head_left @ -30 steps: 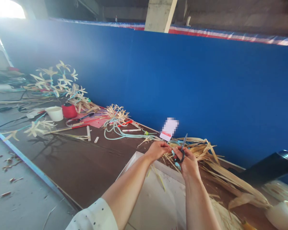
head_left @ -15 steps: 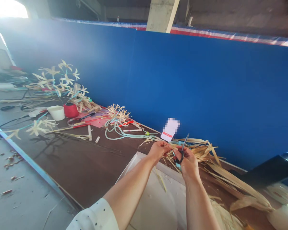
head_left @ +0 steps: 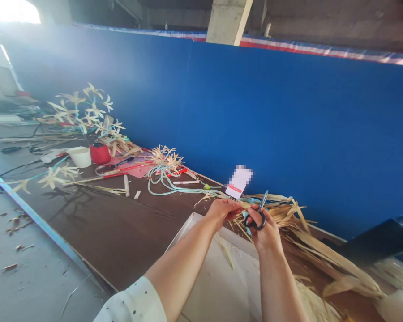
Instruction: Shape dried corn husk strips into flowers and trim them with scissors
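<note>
My left hand [head_left: 224, 212] pinches a small pale strip of dried husk [head_left: 245, 205] over the far rim of a white tray [head_left: 215, 281]. Close beside it, my right hand [head_left: 267, 233] has black-handled scissors [head_left: 263, 201] hooked on its fingers, blades pointing up and away from the strip. The right fingertips are near or on the strip's other end; their exact contact is hidden. Loose dried husks [head_left: 342, 264] and thin straw pieces lie behind and to the right of my hands. A light straw piece [head_left: 226, 255] rests in the tray.
A blue partition [head_left: 272, 116] runs behind the table. Pale blue cords [head_left: 168, 193], husk flowers [head_left: 166, 156], a red thread spool [head_left: 100, 154] and a white cup [head_left: 79, 157] lie left. A white card [head_left: 234, 191] stands ahead; a black object [head_left: 379, 241] is at right.
My right hand has turned, so the scissors' black finger loops now face me more. The blades have shifted slightly right and down. My left hand stays nearly in place.
</note>
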Demonstrator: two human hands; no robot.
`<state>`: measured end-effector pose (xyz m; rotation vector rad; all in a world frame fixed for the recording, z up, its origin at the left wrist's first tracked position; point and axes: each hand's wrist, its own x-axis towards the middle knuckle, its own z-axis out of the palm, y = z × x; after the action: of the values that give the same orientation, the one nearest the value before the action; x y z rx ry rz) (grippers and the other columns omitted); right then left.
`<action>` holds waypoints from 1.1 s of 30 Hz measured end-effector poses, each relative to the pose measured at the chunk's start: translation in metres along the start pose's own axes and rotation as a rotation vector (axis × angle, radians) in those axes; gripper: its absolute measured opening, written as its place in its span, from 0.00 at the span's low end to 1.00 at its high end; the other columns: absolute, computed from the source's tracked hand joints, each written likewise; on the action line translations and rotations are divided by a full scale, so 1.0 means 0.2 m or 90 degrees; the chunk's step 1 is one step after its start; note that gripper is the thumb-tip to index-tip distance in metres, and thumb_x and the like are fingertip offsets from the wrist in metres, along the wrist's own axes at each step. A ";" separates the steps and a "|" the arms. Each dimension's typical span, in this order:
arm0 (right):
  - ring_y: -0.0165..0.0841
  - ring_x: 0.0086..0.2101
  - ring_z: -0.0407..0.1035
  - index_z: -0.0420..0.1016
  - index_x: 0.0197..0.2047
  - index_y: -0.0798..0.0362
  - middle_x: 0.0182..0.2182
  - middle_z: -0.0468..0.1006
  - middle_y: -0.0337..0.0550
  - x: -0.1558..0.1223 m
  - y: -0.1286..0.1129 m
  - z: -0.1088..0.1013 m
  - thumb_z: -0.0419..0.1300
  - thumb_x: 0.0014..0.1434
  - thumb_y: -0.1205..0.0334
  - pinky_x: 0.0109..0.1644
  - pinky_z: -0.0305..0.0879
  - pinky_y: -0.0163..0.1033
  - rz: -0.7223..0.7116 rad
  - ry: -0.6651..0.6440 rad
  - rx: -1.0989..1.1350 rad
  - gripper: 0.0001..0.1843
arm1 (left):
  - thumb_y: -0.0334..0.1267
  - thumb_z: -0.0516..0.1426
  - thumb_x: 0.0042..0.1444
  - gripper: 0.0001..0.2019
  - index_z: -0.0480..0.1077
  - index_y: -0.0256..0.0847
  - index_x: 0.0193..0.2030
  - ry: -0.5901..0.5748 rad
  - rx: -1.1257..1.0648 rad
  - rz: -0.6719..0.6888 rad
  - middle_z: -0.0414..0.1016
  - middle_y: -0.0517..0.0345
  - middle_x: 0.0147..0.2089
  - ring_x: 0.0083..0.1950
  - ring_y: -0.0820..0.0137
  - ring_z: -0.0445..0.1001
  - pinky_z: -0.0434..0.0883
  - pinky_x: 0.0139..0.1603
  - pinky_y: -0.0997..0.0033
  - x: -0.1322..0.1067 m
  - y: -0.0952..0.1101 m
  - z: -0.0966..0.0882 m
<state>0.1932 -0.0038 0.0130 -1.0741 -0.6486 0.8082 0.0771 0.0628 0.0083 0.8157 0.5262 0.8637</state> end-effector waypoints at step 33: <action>0.22 0.18 0.62 0.73 0.33 0.52 0.20 0.69 0.32 0.00 0.00 0.02 0.71 0.38 0.62 0.17 0.54 0.26 -0.020 0.001 -0.034 0.17 | 0.42 0.67 0.34 0.16 0.73 0.33 0.28 -0.036 0.016 0.021 0.71 0.58 0.27 0.29 0.77 0.67 0.63 0.33 0.75 0.01 -0.01 0.00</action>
<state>0.1905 -0.0024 0.0135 -1.1097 -0.6871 0.7669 0.0792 0.0643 0.0053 0.8718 0.4762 0.8631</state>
